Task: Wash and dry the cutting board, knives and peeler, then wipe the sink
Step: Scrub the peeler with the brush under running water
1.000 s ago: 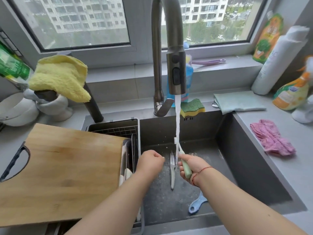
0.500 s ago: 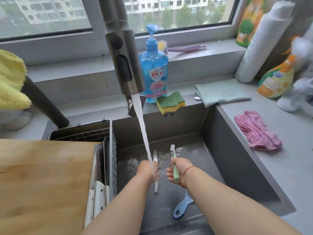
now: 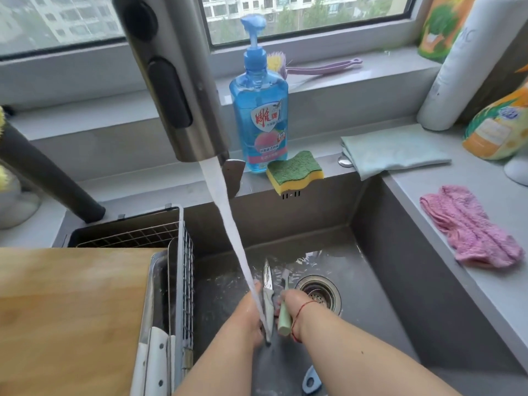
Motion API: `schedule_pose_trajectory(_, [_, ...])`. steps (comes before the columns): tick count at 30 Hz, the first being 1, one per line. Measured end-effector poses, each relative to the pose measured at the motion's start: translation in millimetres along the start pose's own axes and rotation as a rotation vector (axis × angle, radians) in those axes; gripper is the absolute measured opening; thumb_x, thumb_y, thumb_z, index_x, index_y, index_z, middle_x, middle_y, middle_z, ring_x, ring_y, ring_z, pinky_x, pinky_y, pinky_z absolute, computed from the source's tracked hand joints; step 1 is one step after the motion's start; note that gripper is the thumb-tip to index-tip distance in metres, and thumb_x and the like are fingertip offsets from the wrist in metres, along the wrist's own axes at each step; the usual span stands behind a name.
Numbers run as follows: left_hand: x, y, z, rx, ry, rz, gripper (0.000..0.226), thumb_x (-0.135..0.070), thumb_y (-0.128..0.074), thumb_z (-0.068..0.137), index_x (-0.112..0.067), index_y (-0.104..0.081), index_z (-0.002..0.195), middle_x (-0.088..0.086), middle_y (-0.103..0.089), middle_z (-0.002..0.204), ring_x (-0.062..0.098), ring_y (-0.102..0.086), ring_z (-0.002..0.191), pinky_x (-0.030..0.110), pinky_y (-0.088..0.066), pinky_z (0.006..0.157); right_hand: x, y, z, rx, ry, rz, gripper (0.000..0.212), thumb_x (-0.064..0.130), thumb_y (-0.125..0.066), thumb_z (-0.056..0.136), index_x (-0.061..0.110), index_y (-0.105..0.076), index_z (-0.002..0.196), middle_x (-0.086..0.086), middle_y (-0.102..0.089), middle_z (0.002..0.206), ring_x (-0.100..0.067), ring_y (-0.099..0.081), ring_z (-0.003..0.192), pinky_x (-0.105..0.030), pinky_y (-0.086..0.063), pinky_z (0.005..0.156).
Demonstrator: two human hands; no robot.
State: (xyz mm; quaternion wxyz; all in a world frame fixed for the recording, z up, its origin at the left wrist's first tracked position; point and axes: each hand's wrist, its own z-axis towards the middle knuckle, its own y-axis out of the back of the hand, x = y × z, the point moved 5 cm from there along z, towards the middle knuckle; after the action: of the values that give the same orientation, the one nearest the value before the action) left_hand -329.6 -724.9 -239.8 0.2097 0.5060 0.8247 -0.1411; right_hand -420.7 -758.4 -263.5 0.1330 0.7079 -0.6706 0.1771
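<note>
My left hand (image 3: 250, 312) grips a pale-handled knife (image 3: 267, 281) low in the sink, blade pointing away from me. The tap's water stream (image 3: 228, 224) lands on this hand and the knife's handle. Right beside it, my right hand (image 3: 293, 302) holds a green-handled knife (image 3: 284, 320), its short blade also pointing away. A blue peeler (image 3: 311, 380) lies on the sink floor near the front, partly hidden by my right forearm. The wooden cutting board (image 3: 71, 318) rests across the left side. White-handled knives (image 3: 154, 364) stand in the wire rack (image 3: 184, 270).
The faucet head (image 3: 174, 81) hangs close in front. The drain (image 3: 318, 294) sits just right of my hands. Behind the sink stand a blue soap bottle (image 3: 260, 110) and a sponge (image 3: 294, 171). A green cloth (image 3: 394, 150) and pink cloth (image 3: 471, 227) lie on the right counter.
My view has dropped closer to the sink. The water stream has shifted from the green-handled knife onto my left hand and the pale-handled knife. Both hands keep their grips.
</note>
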Motion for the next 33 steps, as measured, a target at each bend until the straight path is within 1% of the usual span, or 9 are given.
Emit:
schedule_pose_trajectory(3, [3.8,2.6,5.8,0.008,0.059,-0.044,0.051,-0.046,-0.036,0.102,-0.002,-0.060,0.111,0.027,-0.053,0.135,0.038,-0.051,0.127,0.042,-0.031,0.111,-0.1,-6.1,-1.7,0.037,-0.008,-0.049,0.030,0.002,-0.037,0.094,0.012,-0.045,0.068,-0.005,-0.044,0.066,-0.017,-0.044,0.059,-0.031,-0.044,0.066])
schedule_pose_trajectory(5, [6.5,5.5,11.4,-0.012,0.080,-0.001,0.051,-0.040,-0.033,0.104,0.003,-0.061,0.099,0.029,-0.068,0.106,0.035,-0.068,0.101,0.034,-0.050,0.093,2.1,-7.0,-7.5,0.028,0.011,-0.034,0.028,0.008,-0.036,0.097,0.014,-0.045,0.071,-0.005,-0.047,0.068,-0.017,-0.049,0.059,-0.033,-0.053,0.070])
schedule_pose_trajectory(7, [10.1,11.3,11.8,-0.032,0.044,0.082,0.042,-0.025,-0.032,0.104,-0.004,-0.059,0.079,0.014,-0.069,0.060,0.025,-0.065,0.056,0.027,-0.051,0.063,5.1,-6.3,-19.5,0.015,0.032,-0.052,0.026,0.011,-0.036,0.098,0.009,-0.046,0.074,-0.010,-0.049,0.060,-0.021,-0.051,0.043,-0.032,-0.054,0.049])
schedule_pose_trajectory(9, [11.3,14.3,11.1,-0.038,0.016,0.154,0.035,-0.010,-0.031,0.101,-0.004,-0.061,0.084,0.011,-0.068,0.060,0.024,-0.061,0.050,0.029,-0.050,0.051,6.9,-8.1,-29.7,0.097,0.026,-0.048,0.027,0.015,-0.037,0.100,0.008,-0.044,0.075,-0.012,-0.050,0.053,-0.019,-0.050,0.030,-0.023,-0.044,0.035])
schedule_pose_trajectory(11, [7.5,18.5,11.2,-0.038,-0.030,0.217,0.031,-0.001,-0.030,0.098,0.003,-0.061,0.096,0.019,-0.070,0.072,0.027,-0.066,0.053,0.030,-0.049,0.040,11.7,-9.8,-47.8,0.155,0.024,-0.065,0.028,0.021,-0.037,0.101,0.010,-0.043,0.076,-0.010,-0.054,0.051,-0.017,-0.051,0.029,-0.024,-0.043,0.042])
schedule_pose_trajectory(16, [-9.6,16.3,-30.0,0.028,-0.049,0.389,0.025,0.000,-0.035,0.091,-0.003,-0.053,0.075,0.011,-0.049,0.054,0.018,-0.044,0.042,0.016,-0.031,0.042,22.9,17.8,-84.2,0.115,0.082,-0.241,0.026,0.023,-0.039,0.101,0.005,-0.049,0.085,-0.008,-0.054,0.054,-0.017,-0.050,0.035,-0.022,-0.041,0.042])
schedule_pose_trajectory(19, [-10.4,19.6,-67.1,0.071,-0.010,0.460,0.018,-0.007,-0.035,0.092,-0.010,-0.053,0.088,0.008,-0.050,0.062,0.014,-0.042,0.044,0.013,-0.029,0.040,27.0,50.8,-97.2,-0.057,0.185,-0.334,0.018,0.014,-0.043,0.095,0.008,-0.049,0.079,-0.011,-0.048,0.062,-0.018,-0.041,0.038,-0.016,-0.032,0.041])
schedule_pose_trajectory(25, [2.9,37.3,-99.7,0.145,0.037,0.481,0.012,-0.010,-0.040,0.087,-0.007,-0.050,0.093,0.004,-0.052,0.062,0.011,-0.039,0.043,0.015,-0.023,0.038,21.4,67.0,-132.4,-0.180,0.510,-1.211,0.023,0.017,-0.039,0.092,0.018,-0.043,0.070,0.002,-0.049,0.067,-0.022,-0.050,0.068,-0.027,-0.031,0.047])
schedule_pose_trajectory(33, [-3.0,46.8,-121.1,0.143,-0.062,0.507,0.011,-0.011,-0.044,0.090,-0.006,-0.053,0.090,0.003,-0.053,0.062,0.010,-0.038,0.039,0.017,-0.020,0.039,9.6,57.4,-156.3,-0.230,0.653,-1.316,0.031,0.026,-0.037,0.098,0.024,-0.038,0.066,0.004,-0.047,0.065,-0.022,-0.048,0.069,-0.025,-0.028,0.046])
